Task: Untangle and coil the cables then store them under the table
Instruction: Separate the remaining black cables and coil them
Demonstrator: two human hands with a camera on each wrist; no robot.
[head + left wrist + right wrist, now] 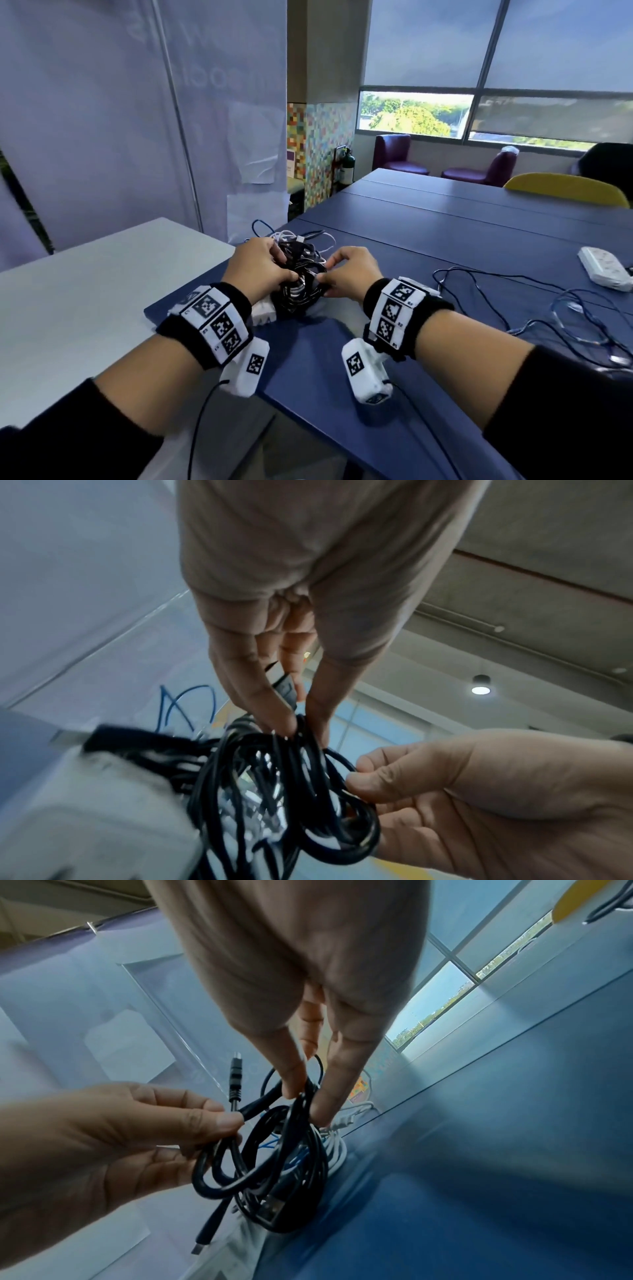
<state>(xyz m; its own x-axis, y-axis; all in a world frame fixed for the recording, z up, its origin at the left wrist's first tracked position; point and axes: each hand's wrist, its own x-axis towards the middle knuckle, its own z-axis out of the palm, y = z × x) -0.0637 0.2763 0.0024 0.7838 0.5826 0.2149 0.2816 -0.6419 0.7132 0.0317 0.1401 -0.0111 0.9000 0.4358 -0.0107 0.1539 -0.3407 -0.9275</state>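
Both hands on the black cable bundle (301, 274), at the blue table's (445, 246) near-left corner.

We see left hand (258, 270) and right hand (349, 274) each pinching black loops between thumb and fingertips; white cables (322, 238) lie just behind.

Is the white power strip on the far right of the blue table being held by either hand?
No, the white power strip lies alone on the blue table, while the left hand and right hand both grip the black cable bundle.

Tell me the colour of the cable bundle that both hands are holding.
Black; the cable bundle shows best in the right wrist view, held by the left hand and right hand.
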